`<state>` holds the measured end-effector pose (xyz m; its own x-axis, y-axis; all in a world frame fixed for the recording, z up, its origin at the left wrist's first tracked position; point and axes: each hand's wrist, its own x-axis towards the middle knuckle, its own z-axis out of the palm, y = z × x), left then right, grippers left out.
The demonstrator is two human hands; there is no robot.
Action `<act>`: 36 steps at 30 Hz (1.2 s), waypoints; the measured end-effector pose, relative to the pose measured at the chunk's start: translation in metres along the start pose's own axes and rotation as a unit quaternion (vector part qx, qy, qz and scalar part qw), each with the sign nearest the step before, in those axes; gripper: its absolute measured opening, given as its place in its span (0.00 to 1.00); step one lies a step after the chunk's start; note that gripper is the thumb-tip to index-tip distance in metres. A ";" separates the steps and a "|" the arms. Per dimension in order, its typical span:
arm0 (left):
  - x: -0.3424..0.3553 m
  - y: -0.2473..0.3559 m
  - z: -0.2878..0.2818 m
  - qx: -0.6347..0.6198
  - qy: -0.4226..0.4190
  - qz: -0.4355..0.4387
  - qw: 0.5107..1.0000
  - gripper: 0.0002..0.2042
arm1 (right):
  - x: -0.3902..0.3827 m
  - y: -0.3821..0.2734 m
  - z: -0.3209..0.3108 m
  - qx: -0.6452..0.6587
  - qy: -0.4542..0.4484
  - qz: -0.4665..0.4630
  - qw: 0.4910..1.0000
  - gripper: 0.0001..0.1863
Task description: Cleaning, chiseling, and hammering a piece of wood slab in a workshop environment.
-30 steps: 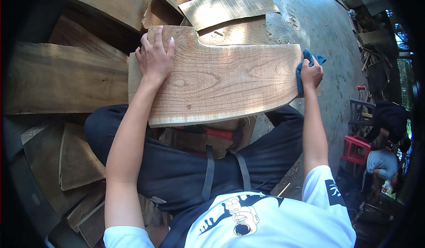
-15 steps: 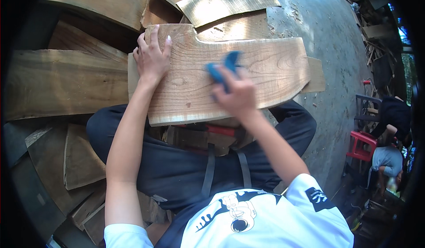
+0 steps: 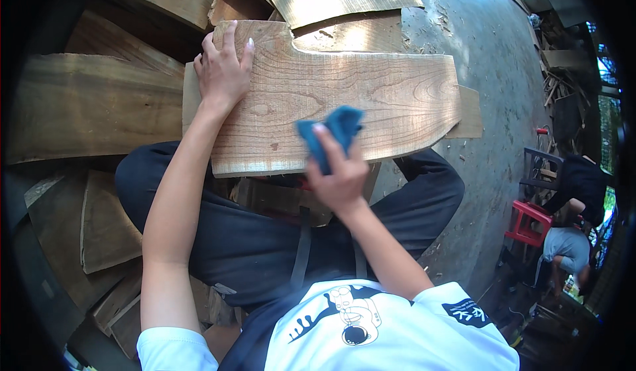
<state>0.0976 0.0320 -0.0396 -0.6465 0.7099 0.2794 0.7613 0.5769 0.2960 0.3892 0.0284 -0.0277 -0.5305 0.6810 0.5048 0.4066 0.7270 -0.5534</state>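
Note:
A broad wooden board [image 3: 391, 99] with a notch in its far edge lies across in front of my knees. My left hand [image 3: 224, 73] rests on the board's far left corner, its fingers spread and pressed on the wood, some reaching the edge. Bunched in my right hand [image 3: 341, 182] is a blue cloth [image 3: 343, 127], pressed on the board near the middle of its near edge. The fingers are closed round the cloth and slightly blurred. Wood grain and a small dark knot show on the board's face.
Another piece of wood [image 3: 469, 112] sticks out from under the board's right end. Large planks [image 3: 99, 109] and offcuts are piled at the left and far side. At the far right, a person [image 3: 568, 238] bends beside a red plastic stool [image 3: 529, 223] on the concrete floor [image 3: 493, 165].
My right hand has drawn the blue cloth nearer to me, toward the board's near edge. My left hand stays on the same corner. The whole view has shifted slightly.

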 end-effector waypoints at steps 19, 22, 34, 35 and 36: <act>-0.005 -0.004 0.002 0.027 -0.001 -0.005 1.000 0.31 | -0.019 0.052 -0.037 -0.082 0.008 -0.026 0.996 0.34; -0.005 -0.010 0.005 0.006 -0.007 -0.012 1.000 0.31 | -0.034 -0.015 -0.003 0.033 -0.108 -0.072 0.991 0.44; -0.004 -0.009 0.005 0.014 -0.012 -0.004 1.000 0.32 | 0.009 0.142 -0.099 -0.165 0.050 0.052 0.984 0.25; -0.004 -0.007 0.007 0.023 -0.017 -0.005 1.000 0.32 | 0.005 0.136 -0.093 -0.176 0.059 0.042 0.982 0.25; -0.004 -0.007 0.007 0.024 -0.017 -0.003 1.000 0.32 | -0.003 0.124 -0.084 -0.173 0.032 0.036 0.984 0.28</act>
<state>0.0952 0.0281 -0.0491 -0.6492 0.7196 0.2466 0.7598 0.5985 0.2538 0.5038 0.1241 -0.0421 -0.4477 0.7278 0.5196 0.6756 0.6559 -0.3367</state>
